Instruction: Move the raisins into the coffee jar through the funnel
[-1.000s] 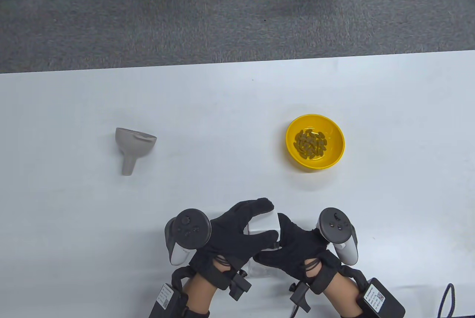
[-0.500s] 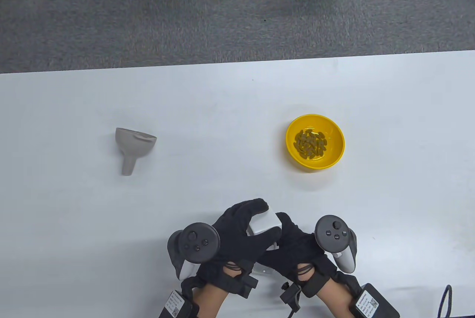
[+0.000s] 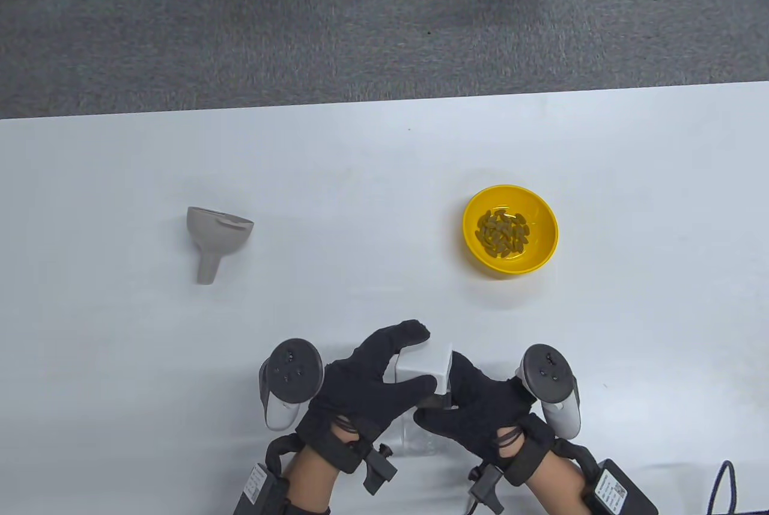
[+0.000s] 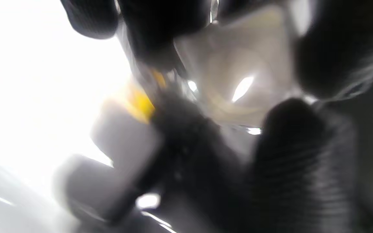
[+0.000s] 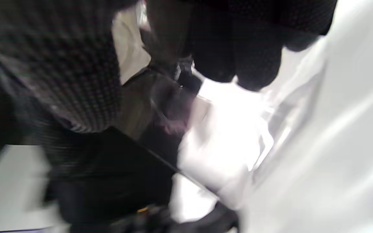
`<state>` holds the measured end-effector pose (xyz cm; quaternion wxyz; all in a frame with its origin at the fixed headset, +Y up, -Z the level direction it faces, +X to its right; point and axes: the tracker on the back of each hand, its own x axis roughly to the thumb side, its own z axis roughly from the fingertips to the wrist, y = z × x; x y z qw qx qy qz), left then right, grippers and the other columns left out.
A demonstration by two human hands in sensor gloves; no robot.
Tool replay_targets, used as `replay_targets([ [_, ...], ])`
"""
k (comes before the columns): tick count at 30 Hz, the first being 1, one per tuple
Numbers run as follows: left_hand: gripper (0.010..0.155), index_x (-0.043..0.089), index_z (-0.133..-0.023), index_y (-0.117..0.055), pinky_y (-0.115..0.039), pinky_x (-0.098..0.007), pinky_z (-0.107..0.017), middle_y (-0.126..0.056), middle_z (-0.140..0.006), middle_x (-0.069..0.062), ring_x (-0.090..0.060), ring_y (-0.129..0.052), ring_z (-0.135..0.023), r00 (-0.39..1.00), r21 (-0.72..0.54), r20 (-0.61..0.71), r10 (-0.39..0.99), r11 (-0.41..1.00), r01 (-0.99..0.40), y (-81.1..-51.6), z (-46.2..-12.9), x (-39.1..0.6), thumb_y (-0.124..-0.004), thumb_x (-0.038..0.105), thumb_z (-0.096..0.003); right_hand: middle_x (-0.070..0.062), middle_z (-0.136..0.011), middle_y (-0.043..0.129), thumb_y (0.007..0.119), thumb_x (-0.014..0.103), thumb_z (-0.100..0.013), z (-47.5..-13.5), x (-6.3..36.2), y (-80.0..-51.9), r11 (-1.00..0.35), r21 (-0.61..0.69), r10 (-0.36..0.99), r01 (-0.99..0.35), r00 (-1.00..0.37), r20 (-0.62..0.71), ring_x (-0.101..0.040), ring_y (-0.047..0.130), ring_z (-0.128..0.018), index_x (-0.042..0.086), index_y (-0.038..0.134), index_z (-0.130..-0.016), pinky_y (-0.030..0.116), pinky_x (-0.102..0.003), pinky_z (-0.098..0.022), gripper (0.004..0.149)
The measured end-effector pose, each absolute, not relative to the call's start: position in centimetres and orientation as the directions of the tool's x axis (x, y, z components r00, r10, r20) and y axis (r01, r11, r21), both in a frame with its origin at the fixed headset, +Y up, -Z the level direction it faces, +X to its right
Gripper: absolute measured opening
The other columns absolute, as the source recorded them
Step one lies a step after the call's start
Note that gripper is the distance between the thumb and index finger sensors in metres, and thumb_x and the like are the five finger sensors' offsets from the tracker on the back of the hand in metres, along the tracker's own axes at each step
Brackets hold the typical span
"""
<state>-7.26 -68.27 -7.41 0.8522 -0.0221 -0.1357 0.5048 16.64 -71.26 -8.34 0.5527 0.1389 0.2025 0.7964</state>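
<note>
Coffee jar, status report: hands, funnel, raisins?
Left hand and right hand both grip the coffee jar, lid on. Funnel on its side, untouched. Raisins in yellow bowl. Nothing between.

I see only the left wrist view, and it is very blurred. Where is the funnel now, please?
Observer: The funnel lies on its side on the left part of the table, untouched and far from both hands.
Operator: Thank you. Which hand holds which part of the jar?
Observer: The left hand grips the white lid of the coffee jar, and the right hand holds the jar from the other side, just under the lid.
</note>
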Motion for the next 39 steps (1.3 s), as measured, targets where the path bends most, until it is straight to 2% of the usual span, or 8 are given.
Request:
replay_targets([
  [4, 0.08, 0.034, -0.106, -0.062, -0.061, -0.062, -0.075, -0.079, -0.108, -0.003, -0.035, -0.079, -0.1, 0.319, -0.182, 0.187, 0.929, 0.352, -0.918, -68.8, -7.1, -6.9, -0.089, 0.073, -0.0417, -0.02, -0.094, 0.078, 0.1, 0.058, -0.034, -8.8, 16.5, -72.0, -0.107, 0.582, 0.976, -0.806, -0.198, -0.095, -0.043, 0.085, -0.078, 0.012, 0.055, -0.102, 0.071, -0.061, -0.061, 0.094],
  [9, 0.083, 0.036, -0.114, -0.04, -0.046, -0.066, -0.079, -0.055, -0.126, 0.005, -0.04, -0.048, -0.115, -0.303, -0.554, 0.016, 0.953, -0.244, -0.796, -71.1, -8.3, -6.2, -0.083, 0.068, -0.0506, -0.019, -0.096, 0.079, 0.098, 0.058, -0.035, -9.1, 16.4, -71.9, 0.136, 0.708, 0.982, -0.693, -0.001, -0.19, -0.043, 0.084, -0.08, 0.013, 0.054, -0.105, 0.07, -0.062, -0.062, 0.093],
  [16, 0.082, 0.038, -0.111, -0.048, -0.044, -0.069, -0.078, -0.058, -0.122, -0.008, -0.04, -0.053, -0.111, -0.178, -0.565, 0.069, 0.982, -0.108, -0.818, -70.4, -8.4, -6.1, -0.086, 0.073, -0.0479, -0.019, -0.093, 0.081, 0.098, 0.059, -0.036, -8.6, 16.0, -71.5, 0.095, 0.704, 0.983, -0.704, -0.046, -0.179, -0.041, 0.087, -0.077, 0.012, 0.057, -0.104, 0.072, -0.06, -0.06, 0.092],
  [19, 0.078, 0.038, -0.104, -0.061, -0.055, -0.065, -0.076, -0.075, -0.111, -0.007, -0.037, -0.074, -0.1, 0.445, -0.116, 0.189, 0.876, 0.469, -0.875, -67.9, -7.0, -6.8, -0.095, 0.068, -0.0404, -0.019, -0.09, 0.084, 0.1, 0.059, -0.033, -8.5, 16.9, -70.9, -0.32, 0.444, 0.931, -0.837, -0.364, -0.014, -0.041, 0.089, -0.074, 0.012, 0.061, -0.102, 0.074, -0.059, -0.059, 0.092],
  [21, 0.077, 0.041, -0.105, -0.057, -0.062, -0.06, -0.075, -0.077, -0.11, -0.002, -0.032, -0.079, -0.098, 0.598, -0.053, 0.223, 0.77, 0.622, -0.781, -67.7, -6.6, -6.4, -0.085, 0.077, -0.0428, -0.018, -0.09, 0.085, 0.099, 0.06, -0.032, -8.9, 16.8, -71.5, -0.269, 0.489, 0.942, -0.83, -0.332, -0.045, -0.04, 0.09, -0.075, 0.013, 0.061, -0.102, 0.075, -0.059, -0.059, 0.092],
  [29, 0.083, 0.034, -0.114, -0.042, -0.049, -0.066, -0.078, -0.059, -0.122, -0.002, -0.042, -0.055, -0.111, -0.298, -0.542, 0.01, 0.954, -0.246, -0.804, -71.5, -8.7, -6.4, -0.082, 0.069, -0.0506, -0.019, -0.093, 0.082, 0.099, 0.059, -0.035, -9.4, 16.9, -71.3, 0.099, 0.692, 0.984, -0.715, -0.035, -0.176, -0.042, 0.087, -0.077, 0.013, 0.058, -0.105, 0.072, -0.06, -0.061, 0.093],
  [35, 0.076, 0.04, -0.106, -0.044, -0.053, -0.066, -0.078, -0.057, -0.121, -0.012, -0.043, -0.061, -0.11, -0.126, -0.529, 0.048, 0.991, -0.081, -0.845, -70.2, -8.4, -6.6, -0.087, 0.068, -0.0502, -0.02, -0.091, 0.083, 0.099, 0.06, -0.036, -8.3, 16.6, -71.0, 0.05, 0.645, 0.975, -0.762, -0.103, -0.198, -0.042, 0.088, -0.075, 0.011, 0.059, -0.104, 0.073, -0.06, -0.059, 0.093],
  [39, 0.076, 0.043, -0.102, -0.053, -0.064, -0.059, -0.075, -0.073, -0.11, -0.005, -0.033, -0.081, -0.097, 0.564, -0.087, 0.17, 0.808, 0.583, -0.808, -67.4, -6.9, -6.6, -0.086, 0.075, -0.042, -0.017, -0.091, 0.084, 0.099, 0.061, -0.033, -8.3, 16.9, -70.9, -0.326, 0.431, 0.925, -0.842, -0.378, -0.04, -0.04, 0.088, -0.075, 0.015, 0.06, -0.103, 0.074, -0.058, -0.06, 0.092],
])
